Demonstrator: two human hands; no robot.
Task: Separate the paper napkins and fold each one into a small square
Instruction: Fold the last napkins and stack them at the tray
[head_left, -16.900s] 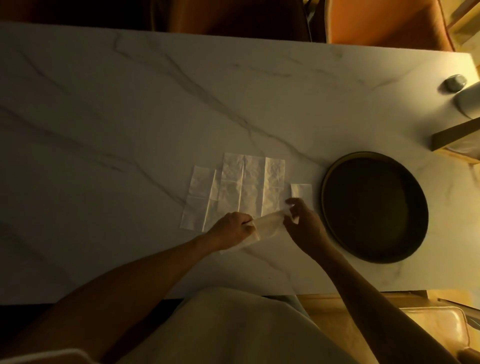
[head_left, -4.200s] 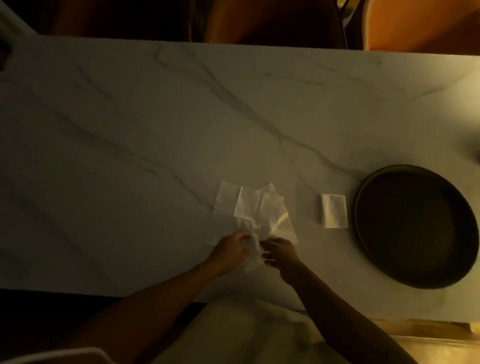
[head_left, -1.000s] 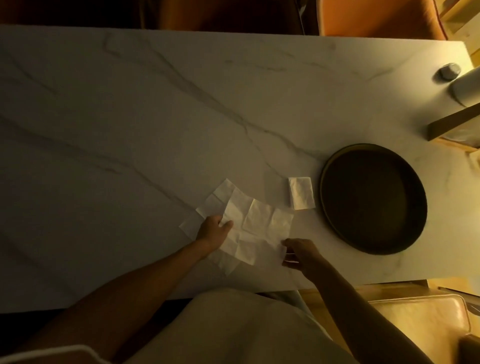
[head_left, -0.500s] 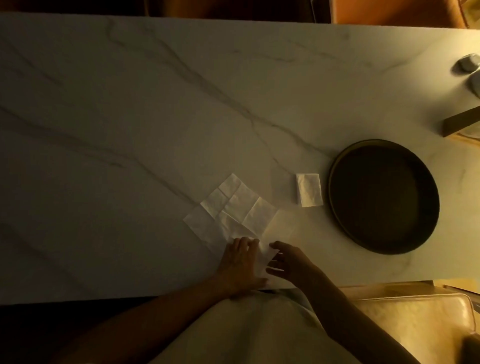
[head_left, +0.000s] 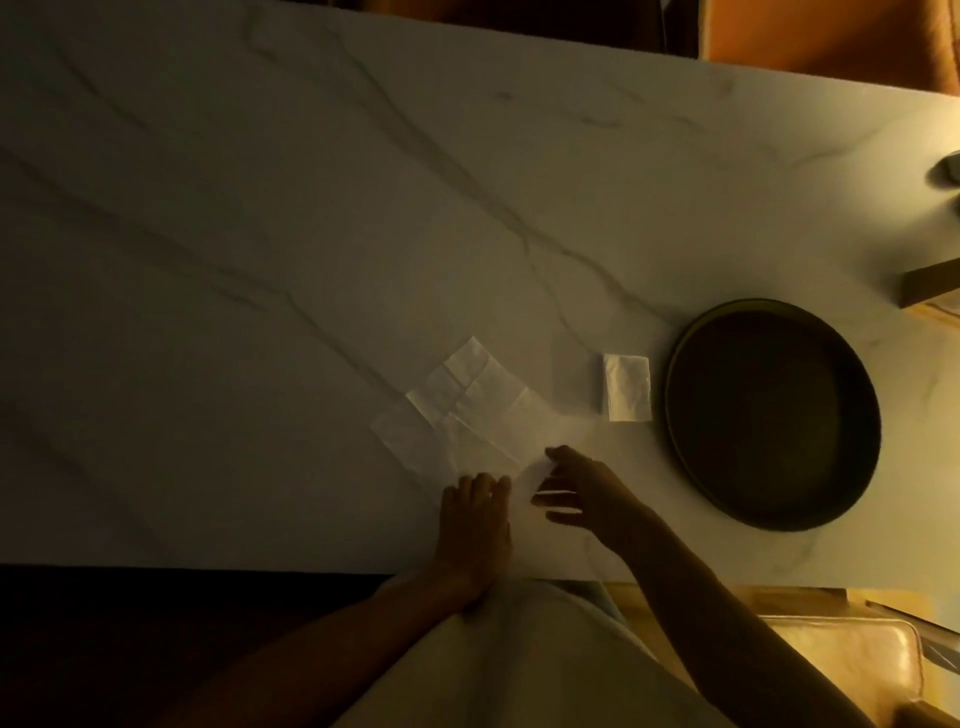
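Pressing flat with straight fingers, the left hand (head_left: 474, 525) rests on the unfolded napkins (head_left: 467, 410) near the counter's (head_left: 260, 234) front edge. The right hand (head_left: 587, 493) hovers open beside it, fingers spread. A folded napkin (head_left: 627, 387) lies just beside the dark round tray (head_left: 685, 415); no writing is readable.

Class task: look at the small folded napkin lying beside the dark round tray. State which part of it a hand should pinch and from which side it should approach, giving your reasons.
Pinch the folded napkin at its left edge, coming in from the left. It lies flat on the table, so a finger probably has to slide under an edge. Its right edge sits close to the tray rim, while the left side has open table.
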